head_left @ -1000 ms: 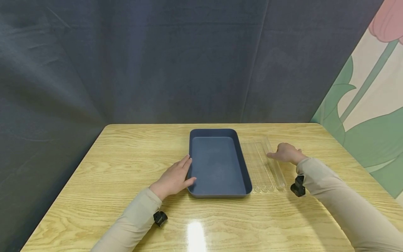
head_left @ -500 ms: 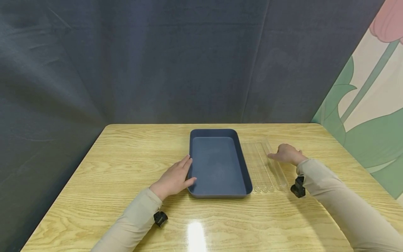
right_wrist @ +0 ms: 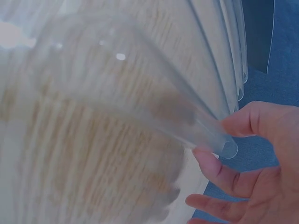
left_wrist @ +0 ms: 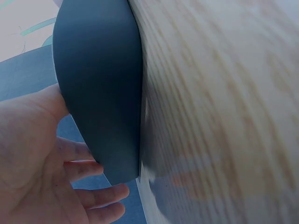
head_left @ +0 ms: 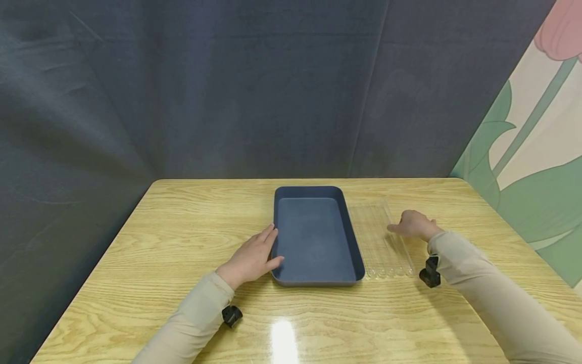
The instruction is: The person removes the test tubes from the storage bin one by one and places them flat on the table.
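My left hand (head_left: 250,257) rests at the left rim of a dark blue rectangular tray (head_left: 313,237), its fingers nearly straight. In the left wrist view, its fingertips and thumb lie along the tray's upper edge. To the right of the tray, several clear test tubes (head_left: 370,237) lie side by side on the table, rounded ends toward me. My right hand (head_left: 411,225) is at the row's outer tube. In the right wrist view, thumb and index finger pinch this test tube (right_wrist: 187,116) near its far, open end.
The wood-grain table (head_left: 195,212) runs back to a dark blue curtain (head_left: 254,91). A flower-painted panel (head_left: 536,151) stands along the right side. Each wrist wears a small black camera.
The outer test tube has come down and left, closer against the row. My right hand has shifted slightly toward me, while the left hand and tray stay put.
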`<state>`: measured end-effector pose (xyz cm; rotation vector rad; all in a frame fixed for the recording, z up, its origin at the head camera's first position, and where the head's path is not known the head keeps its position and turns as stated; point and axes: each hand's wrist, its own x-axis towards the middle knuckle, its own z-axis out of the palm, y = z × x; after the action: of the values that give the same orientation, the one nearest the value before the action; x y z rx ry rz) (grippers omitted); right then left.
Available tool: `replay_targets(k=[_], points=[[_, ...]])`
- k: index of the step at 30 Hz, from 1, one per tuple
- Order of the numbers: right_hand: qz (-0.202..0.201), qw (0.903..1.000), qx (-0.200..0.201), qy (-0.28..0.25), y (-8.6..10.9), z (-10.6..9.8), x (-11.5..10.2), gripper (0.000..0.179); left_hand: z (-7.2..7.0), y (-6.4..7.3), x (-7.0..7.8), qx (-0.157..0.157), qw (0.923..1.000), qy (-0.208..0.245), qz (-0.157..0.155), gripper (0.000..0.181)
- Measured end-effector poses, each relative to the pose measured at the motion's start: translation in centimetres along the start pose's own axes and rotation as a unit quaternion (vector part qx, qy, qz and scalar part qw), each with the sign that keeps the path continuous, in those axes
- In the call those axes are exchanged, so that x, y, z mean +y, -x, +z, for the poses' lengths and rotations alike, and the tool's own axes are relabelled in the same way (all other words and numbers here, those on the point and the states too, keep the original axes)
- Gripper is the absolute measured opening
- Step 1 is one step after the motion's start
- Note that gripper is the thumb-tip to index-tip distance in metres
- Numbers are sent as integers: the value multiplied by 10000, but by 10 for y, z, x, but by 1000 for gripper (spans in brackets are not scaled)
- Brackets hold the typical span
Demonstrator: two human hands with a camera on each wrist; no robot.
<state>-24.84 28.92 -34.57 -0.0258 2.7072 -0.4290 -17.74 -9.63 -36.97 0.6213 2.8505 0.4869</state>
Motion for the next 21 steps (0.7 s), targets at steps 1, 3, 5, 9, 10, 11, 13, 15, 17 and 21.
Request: replay_targets(k=[1, 3, 5, 9, 10, 11, 13, 15, 17, 21], points=[[5, 10000, -5, 0, 0, 0, 0, 41, 0, 0, 0, 4, 10000, 0, 4, 69], [7, 10000, -6, -12, 0, 1, 0, 40, 0, 0, 0, 14, 10000, -1, 16, 69], [21, 10000, -9, -24, 0, 1, 0, 40, 0, 0, 0, 27, 10000, -3, 28, 69], [46, 10000, 15, -36, -1, 3, 0, 38, 0, 1, 0, 30, 10000, -13, 33, 69], [44, 10000, 15, -38, 0, 3, 0, 38, 0, 1, 0, 30, 10000, -12, 32, 69], [44, 10000, 16, -31, 0, 4, 0, 38, 0, 1, 0, 25, 10000, -10, 30, 69], [40, 10000, 10, -33, 0, 4, 0, 39, 0, 1, 0, 12, 10000, -1, 23, 69], [40, 10000, -9, -43, -1, 5, 1, 41, 0, 1, 1, -2, 10000, 15, 13, 69], [56, 10000, -27, -59, -2, 6, 1, 42, 0, 1, 1, -16, 10000, 23, 0, 69], [88, 9999, -46, -93, -3, 7, 2, 42, 0, 1, 1, -36, 10000, 22, -27, 69]])
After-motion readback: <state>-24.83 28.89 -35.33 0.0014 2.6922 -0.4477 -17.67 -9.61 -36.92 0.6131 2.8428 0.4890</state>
